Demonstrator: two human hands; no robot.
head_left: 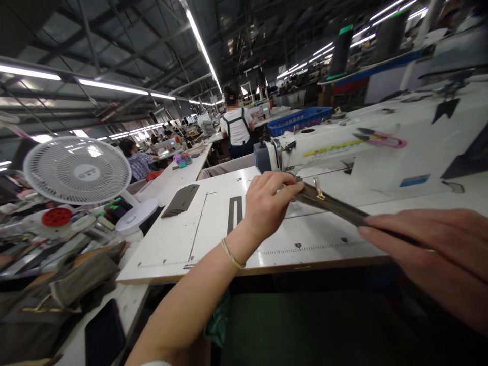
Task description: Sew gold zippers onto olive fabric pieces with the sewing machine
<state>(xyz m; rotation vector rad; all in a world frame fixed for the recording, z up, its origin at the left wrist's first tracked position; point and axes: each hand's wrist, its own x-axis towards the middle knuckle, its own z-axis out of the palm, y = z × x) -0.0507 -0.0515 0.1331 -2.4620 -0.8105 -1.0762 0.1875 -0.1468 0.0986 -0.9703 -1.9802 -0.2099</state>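
A dark olive zipper strip (335, 204) with a gold zipper pull (318, 189) stretches between my two hands, above the white sewing table (217, 254). My left hand (267, 201) pinches its far end close to the head of the white sewing machine (373, 157). At the right, my right hand (427, 244), partly smeared by motion, grips the near end between thumb and fingers. Left of my left hand, a dark slotted piece (231, 216) lies flat on the table. Farther left sits a stack of dark fabric pieces (181, 200).
Pink-handled thread snips (385, 138) rest on the machine. A white fan (82, 170) stands at left, near piled olive fabric (84, 274) and a dark phone (104, 333). A blue basket (299, 121) is behind the machine. One person (236, 124) stands ahead; another (139, 160) sits farther left.
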